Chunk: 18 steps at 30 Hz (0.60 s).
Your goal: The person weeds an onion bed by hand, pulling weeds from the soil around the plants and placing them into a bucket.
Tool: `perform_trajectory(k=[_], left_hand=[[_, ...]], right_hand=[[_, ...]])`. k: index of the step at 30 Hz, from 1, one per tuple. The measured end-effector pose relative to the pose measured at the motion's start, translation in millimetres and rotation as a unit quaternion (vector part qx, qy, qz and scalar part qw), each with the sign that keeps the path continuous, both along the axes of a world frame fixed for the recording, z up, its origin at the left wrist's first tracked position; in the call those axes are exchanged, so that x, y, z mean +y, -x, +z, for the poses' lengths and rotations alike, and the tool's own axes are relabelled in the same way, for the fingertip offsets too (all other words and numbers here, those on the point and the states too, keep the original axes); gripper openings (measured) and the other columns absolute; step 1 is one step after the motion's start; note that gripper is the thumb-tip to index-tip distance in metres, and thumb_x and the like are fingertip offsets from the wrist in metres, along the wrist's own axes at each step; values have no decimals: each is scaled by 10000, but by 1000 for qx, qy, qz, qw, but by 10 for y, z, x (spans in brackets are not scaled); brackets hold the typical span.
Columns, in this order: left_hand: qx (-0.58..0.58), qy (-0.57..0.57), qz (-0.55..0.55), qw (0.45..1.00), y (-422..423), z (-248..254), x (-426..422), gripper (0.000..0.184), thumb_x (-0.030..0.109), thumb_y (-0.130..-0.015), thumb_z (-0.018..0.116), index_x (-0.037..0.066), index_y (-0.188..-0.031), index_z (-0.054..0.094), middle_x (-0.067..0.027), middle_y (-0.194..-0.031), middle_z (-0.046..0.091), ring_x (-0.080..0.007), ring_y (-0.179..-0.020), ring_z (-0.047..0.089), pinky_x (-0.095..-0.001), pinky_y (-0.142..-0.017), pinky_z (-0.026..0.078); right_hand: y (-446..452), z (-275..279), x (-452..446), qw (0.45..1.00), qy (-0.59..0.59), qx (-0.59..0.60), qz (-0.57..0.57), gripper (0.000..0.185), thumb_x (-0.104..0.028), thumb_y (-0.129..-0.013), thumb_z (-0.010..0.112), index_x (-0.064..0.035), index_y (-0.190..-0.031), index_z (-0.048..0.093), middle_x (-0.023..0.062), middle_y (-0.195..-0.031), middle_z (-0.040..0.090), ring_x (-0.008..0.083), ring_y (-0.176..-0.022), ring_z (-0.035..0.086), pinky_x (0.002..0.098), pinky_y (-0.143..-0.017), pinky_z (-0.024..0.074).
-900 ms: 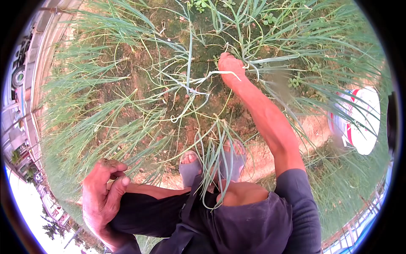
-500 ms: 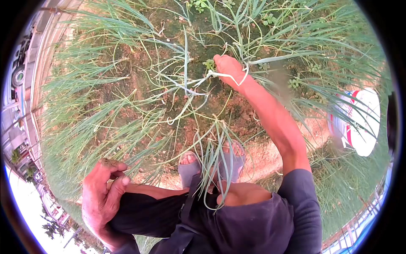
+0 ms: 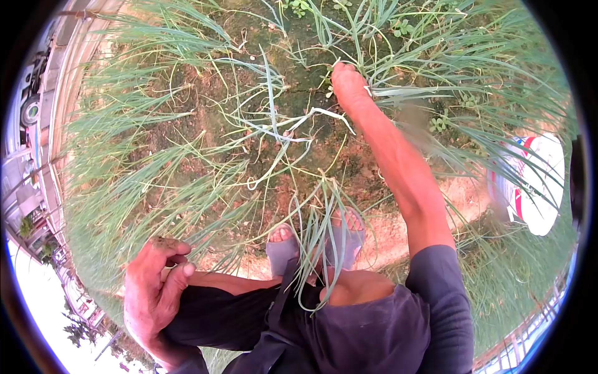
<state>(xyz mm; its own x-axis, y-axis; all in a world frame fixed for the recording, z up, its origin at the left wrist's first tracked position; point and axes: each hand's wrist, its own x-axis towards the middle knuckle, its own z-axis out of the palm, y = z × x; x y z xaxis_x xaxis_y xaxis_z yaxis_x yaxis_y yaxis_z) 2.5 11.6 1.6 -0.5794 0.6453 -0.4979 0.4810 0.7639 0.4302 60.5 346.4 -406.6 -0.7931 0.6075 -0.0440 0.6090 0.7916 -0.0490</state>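
Note:
My right hand [image 3: 350,84] reaches down to the soil among the green onion plants [image 3: 405,62], its fingers closed. Small green leaves of a weed [image 3: 327,81] show at the left of the fingertips; the grip itself is mostly hidden by the back of the hand. A pale bent onion leaf [image 3: 333,113] lies just below the wrist. Soil-stained, my left hand [image 3: 152,287] rests by my knee at the lower left. Its fingers are loosely curled, the thumb stands apart from them, and nothing shows between.
A drooping onion clump [image 3: 321,230] stands in front of my sandals [image 3: 282,252]. Small leafy weeds [image 3: 439,121] grow between the rows. At the right lies a white sack with red stripes [image 3: 539,184]. A pale kerb [image 3: 62,118] runs along the left edge.
My right hand has moved a little up and right, and the small weed leaves have shifted with it. The bent pale leaf no longer lies across the wrist. My left hand stays put.

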Motion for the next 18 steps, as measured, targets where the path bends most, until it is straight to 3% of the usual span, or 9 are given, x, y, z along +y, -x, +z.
perform_trajectory(k=[2,3,7,10,11,14,16,18], left_hand=[[-12,13,17,1000,-7,15,15,313,228,-890,694,-58,-992,620,-149,-889,644,-239,-759,609,-327,-729,489],[-8,9,9,1000,-3,8,8,312,222,-882,704,-59,-991,622,-158,-890,645,-254,-763,629,-337,-711,499],[-7,-9,1,1000,5,-11,-3,302,191,-864,722,-63,-995,624,-179,-905,647,-282,-777,667,-353,-681,523],[-19,-3,16,1000,-9,8,29,286,164,-862,718,-63,-1006,620,-178,-918,644,-275,-785,664,-351,-697,526],[-23,3,23,999,-16,10,33,280,155,-862,716,-63,-1010,619,-177,-921,643,-272,-786,663,-350,-703,527],[-8,-10,-1,1000,-5,-21,-38,263,130,-856,713,-59,-1013,619,-164,-909,640,-262,-790,651,-343,-722,517],[-2,-21,24,999,-45,-39,-66,262,121,-851,715,-57,-1018,620,-156,-908,641,-253,-787,639,-340,-733,508],[3,-41,31,999,-52,-66,-91,246,107,-863,700,-57,-1027,619,-142,-931,639,-232,-809,622,-327,-760,492]], right_hand=[[-34,2,75,999,33,22,19,181,-48,-858,592,42,-1016,605,246,-837,667,349,-734,722,413,-611,607],[-35,92,90,998,58,28,19,146,-49,-847,596,38,-943,662,241,-861,694,358,-771,723,423,-677,607],[-73,360,29,985,167,24,20,100,-27,-810,608,6,-793,701,225,-811,703,356,-779,718,422,-692,598],[-221,417,-300,971,221,31,85,60,-25,-797,606,-22,-821,661,233,-765,672,372,-731,700,420,-622,568],[-298,202,-423,945,300,113,66,60,-26,-800,595,-23,-842,637,242,-767,654,379,-724,684,418,-619,548],[-655,308,-712,829,507,225,-71,97,-10,-816,547,-10,-908,575,241,-771,598,345,-723,648,419,-648,503],[-1002,383,-929,809,511,257,-137,96,7,-829,518,1,-912,566,219,-753,588,305,-697,642,404,-643,504],[-1224,438,-884,753,545,306,-206,215,-11,-848,517,-11,-1045,603,162,-792,651,203,-635,641,341,-581,508]])
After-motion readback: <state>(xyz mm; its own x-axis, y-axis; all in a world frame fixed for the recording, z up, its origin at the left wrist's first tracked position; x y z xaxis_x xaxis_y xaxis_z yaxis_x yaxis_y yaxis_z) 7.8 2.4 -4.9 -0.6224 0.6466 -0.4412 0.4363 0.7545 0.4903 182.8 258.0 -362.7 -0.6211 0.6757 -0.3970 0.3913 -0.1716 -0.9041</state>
